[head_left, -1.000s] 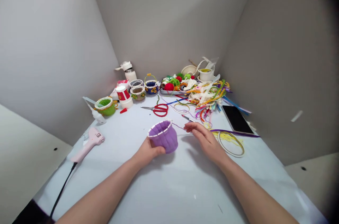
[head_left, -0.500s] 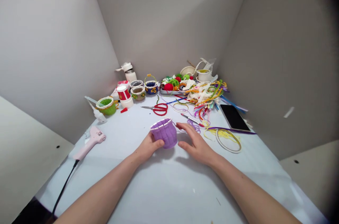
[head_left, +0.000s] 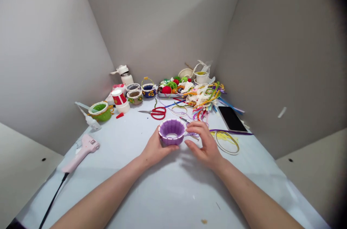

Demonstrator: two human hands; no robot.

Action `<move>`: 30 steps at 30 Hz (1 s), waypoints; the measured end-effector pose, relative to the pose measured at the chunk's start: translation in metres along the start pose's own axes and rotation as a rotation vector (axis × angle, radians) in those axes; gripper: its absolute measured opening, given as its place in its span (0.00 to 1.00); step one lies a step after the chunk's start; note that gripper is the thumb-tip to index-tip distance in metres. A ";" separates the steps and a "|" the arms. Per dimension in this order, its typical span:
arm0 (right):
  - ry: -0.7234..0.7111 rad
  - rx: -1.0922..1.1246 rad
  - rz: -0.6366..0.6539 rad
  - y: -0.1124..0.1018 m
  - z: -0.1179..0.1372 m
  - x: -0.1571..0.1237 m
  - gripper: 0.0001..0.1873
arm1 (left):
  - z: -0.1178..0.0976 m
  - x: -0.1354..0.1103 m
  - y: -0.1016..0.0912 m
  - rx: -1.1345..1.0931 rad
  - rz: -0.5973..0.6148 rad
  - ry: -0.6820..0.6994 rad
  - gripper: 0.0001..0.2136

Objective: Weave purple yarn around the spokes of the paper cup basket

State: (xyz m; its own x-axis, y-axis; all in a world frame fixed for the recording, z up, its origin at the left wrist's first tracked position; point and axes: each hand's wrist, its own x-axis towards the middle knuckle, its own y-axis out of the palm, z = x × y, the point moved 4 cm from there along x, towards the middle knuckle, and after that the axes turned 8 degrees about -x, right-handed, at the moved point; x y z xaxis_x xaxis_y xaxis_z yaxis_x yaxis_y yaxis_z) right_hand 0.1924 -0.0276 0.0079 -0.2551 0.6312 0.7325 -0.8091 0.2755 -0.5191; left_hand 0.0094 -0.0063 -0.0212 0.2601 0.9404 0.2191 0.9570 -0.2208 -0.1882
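A small purple woven basket [head_left: 172, 141] with a white-edged rim is tilted toward me, so its inside and a pale round bottom show. My left hand [head_left: 157, 149] grips it from the left, the thumb lying across its front. At its right side is my right hand [head_left: 204, 146], fingers curved and thumb apart from them. Its fingertips are at the rim; whether they touch cannot be made out. Purple yarn [head_left: 193, 134] lies behind the right hand, with a pen [head_left: 185, 119] partly hidden there.
Red-handled scissors [head_left: 158, 112] lie beyond the basket. To the left are a pink glue gun [head_left: 82, 151], a green basket [head_left: 103, 112] and a glue bottle [head_left: 93, 122]. Rightward sit a ring [head_left: 227, 152], a dark-screened tablet [head_left: 232, 119] and piled colourful strips [head_left: 203, 97].
The basket has turned in my left hand, its opening now facing me more. My right fingers have come closer to its rim. The whole view has shifted slightly.
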 end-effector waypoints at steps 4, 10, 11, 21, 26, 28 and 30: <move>-0.084 -0.076 0.075 0.000 0.002 0.002 0.08 | 0.007 -0.001 0.006 0.025 0.056 0.011 0.35; -0.108 -0.129 0.183 0.006 0.002 0.002 0.04 | 0.010 -0.003 0.006 0.084 0.068 0.010 0.35; -0.109 -0.147 0.209 0.007 0.002 0.002 0.04 | 0.010 -0.003 0.005 0.094 0.068 0.011 0.35; -0.096 -0.272 0.324 0.013 0.007 0.003 0.02 | 0.015 -0.003 0.005 0.128 0.102 0.048 0.36; -0.092 -0.277 0.326 0.012 0.007 0.003 0.03 | 0.019 -0.002 0.005 0.135 0.088 0.043 0.37; -0.103 -0.278 0.322 0.011 0.008 0.003 0.02 | 0.020 -0.002 0.005 0.142 0.085 0.037 0.37; -0.113 -0.272 0.312 0.009 0.009 0.003 0.04 | 0.019 -0.002 0.005 0.143 0.082 0.034 0.37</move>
State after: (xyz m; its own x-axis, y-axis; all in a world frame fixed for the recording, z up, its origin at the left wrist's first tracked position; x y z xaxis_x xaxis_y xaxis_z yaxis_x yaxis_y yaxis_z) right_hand 0.1797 -0.0296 0.0087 -0.5342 0.6350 0.5580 -0.5186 0.2751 -0.8095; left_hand 0.0110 -0.0046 -0.0409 0.3430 0.9110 0.2291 0.9050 -0.2551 -0.3404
